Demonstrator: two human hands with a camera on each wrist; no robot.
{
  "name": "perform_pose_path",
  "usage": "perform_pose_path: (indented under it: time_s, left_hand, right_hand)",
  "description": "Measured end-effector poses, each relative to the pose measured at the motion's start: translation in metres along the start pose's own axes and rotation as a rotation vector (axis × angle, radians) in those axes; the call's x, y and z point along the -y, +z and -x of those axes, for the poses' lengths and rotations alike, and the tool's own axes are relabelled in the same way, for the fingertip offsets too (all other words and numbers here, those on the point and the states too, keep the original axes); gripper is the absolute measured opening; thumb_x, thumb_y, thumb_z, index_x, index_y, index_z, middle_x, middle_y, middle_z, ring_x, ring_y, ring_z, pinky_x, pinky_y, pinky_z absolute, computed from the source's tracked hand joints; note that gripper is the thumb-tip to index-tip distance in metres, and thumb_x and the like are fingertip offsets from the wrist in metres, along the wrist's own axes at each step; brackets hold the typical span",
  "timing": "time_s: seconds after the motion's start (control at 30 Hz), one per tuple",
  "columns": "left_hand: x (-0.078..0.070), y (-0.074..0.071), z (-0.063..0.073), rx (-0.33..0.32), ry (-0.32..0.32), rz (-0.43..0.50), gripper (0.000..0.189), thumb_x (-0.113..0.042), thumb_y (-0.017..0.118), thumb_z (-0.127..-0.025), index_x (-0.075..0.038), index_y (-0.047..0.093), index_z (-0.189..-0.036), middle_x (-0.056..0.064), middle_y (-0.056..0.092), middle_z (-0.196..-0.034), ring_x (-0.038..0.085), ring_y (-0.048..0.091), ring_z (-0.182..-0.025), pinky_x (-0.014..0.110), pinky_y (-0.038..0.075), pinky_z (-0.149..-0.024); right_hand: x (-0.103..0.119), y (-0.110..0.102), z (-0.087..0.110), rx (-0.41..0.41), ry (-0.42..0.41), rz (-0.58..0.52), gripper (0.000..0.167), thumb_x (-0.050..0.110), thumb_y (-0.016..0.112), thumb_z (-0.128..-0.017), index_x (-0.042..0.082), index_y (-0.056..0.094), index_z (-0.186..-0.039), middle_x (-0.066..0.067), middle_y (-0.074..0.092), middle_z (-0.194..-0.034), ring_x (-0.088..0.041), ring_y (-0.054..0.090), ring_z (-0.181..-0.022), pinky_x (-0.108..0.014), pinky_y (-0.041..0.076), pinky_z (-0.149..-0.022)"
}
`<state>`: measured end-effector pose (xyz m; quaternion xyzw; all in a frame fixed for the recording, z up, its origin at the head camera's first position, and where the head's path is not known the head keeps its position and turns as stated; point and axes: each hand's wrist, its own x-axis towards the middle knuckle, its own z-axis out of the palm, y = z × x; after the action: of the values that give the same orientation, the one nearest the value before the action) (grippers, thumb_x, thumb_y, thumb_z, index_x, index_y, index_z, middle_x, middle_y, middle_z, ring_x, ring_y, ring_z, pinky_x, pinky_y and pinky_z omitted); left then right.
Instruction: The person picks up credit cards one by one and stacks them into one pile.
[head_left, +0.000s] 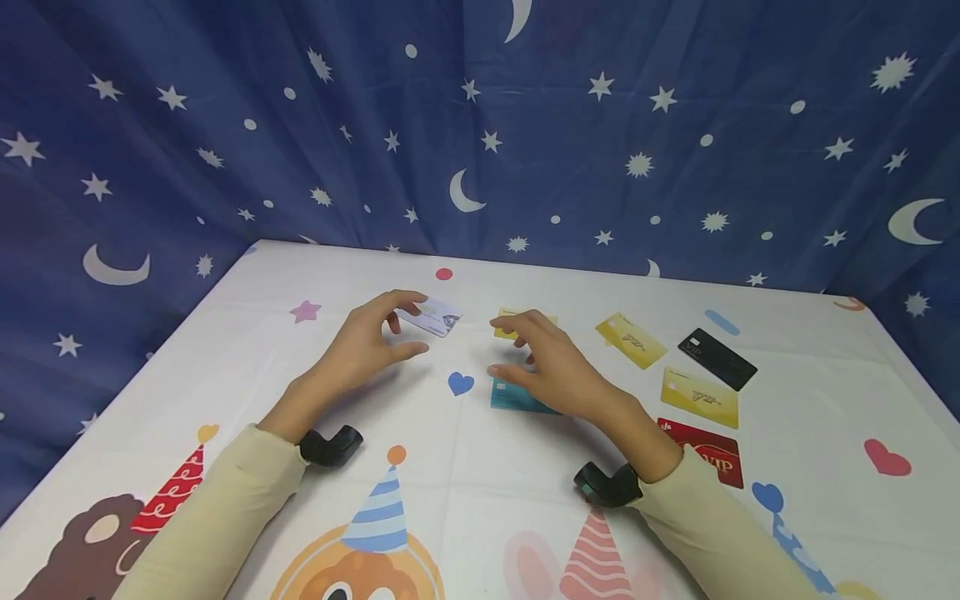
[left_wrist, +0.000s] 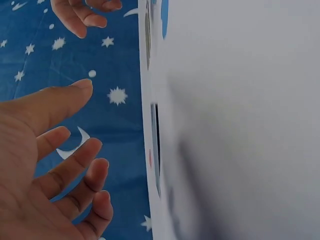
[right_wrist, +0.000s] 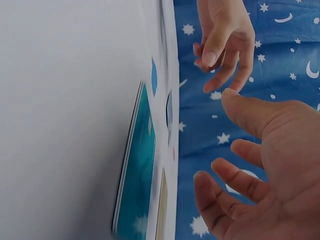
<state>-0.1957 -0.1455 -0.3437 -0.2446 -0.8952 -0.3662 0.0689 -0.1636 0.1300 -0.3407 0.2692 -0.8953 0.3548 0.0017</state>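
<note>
My left hand (head_left: pixel 367 337) hovers above the table with fingers relaxed and nothing in its grasp, nearest to a silver-white card (head_left: pixel 437 317) with a dark emblem. Over a teal card (head_left: pixel 517 397) is my right hand (head_left: pixel 551 362), its thumb and fingers apart and holding nothing. A yellow card (head_left: pixel 510 321) lies just beyond that hand, partly hidden by it. In the right wrist view the teal card (right_wrist: pixel 137 170) lies flat below the spread fingers, a gap between them. The left wrist view shows the silver-white card (left_wrist: pixel 156 145) nearly edge-on.
On the right lie two yellow cards (head_left: pixel 632 340) (head_left: pixel 700 397), a black VIP card (head_left: pixel 717 358) and a red VIP card (head_left: pixel 705 452), which the right sleeve partly covers. A white cartoon-print cloth (head_left: pixel 420 483) covers the table. Behind hangs a blue star-and-moon curtain (head_left: pixel 555 167).
</note>
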Motion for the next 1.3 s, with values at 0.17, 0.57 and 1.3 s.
perform_pose_path:
  time_s: [0.17, 0.57, 1.3]
  left_hand:
    - [0.011, -0.002, -0.001, -0.031, -0.041, -0.006, 0.061, -0.009, 0.08, -0.077, -0.011, 0.052, -0.132, 0.013, 0.062, -0.115, 0.027, 0.052, -0.084, 0.035, 0.037, -0.07]
    - [0.041, -0.008, -0.012, -0.084, -0.157, 0.033, 0.062, -0.01, 0.078, -0.079, -0.012, 0.05, -0.134, 0.012, 0.061, -0.119, 0.027, 0.053, -0.088, 0.033, 0.039, -0.071]
    - [0.067, 0.004, -0.02, -0.036, -0.225, 0.093, 0.066, -0.009, 0.079, -0.078, -0.009, 0.047, -0.136, 0.012, 0.061, -0.115, 0.025, 0.047, -0.087, 0.036, 0.035, -0.077]
  right_hand:
    - [0.01, 0.011, -0.013, -0.006, 0.016, -0.015, 0.058, 0.027, 0.072, -0.087, 0.01, 0.048, -0.137, -0.012, 0.049, -0.128, -0.028, 0.053, -0.106, -0.036, 0.048, -0.083]
    - [0.027, 0.035, -0.044, -0.022, 0.06, -0.048, 0.058, 0.023, 0.073, -0.086, 0.007, 0.049, -0.136, -0.015, 0.053, -0.125, -0.025, 0.055, -0.102, -0.034, 0.047, -0.084]
    - [0.019, 0.067, -0.075, -0.063, 0.278, -0.058, 0.062, 0.023, 0.071, -0.087, 0.008, 0.044, -0.141, -0.014, 0.05, -0.123, -0.019, 0.052, -0.085, -0.027, 0.045, -0.073]
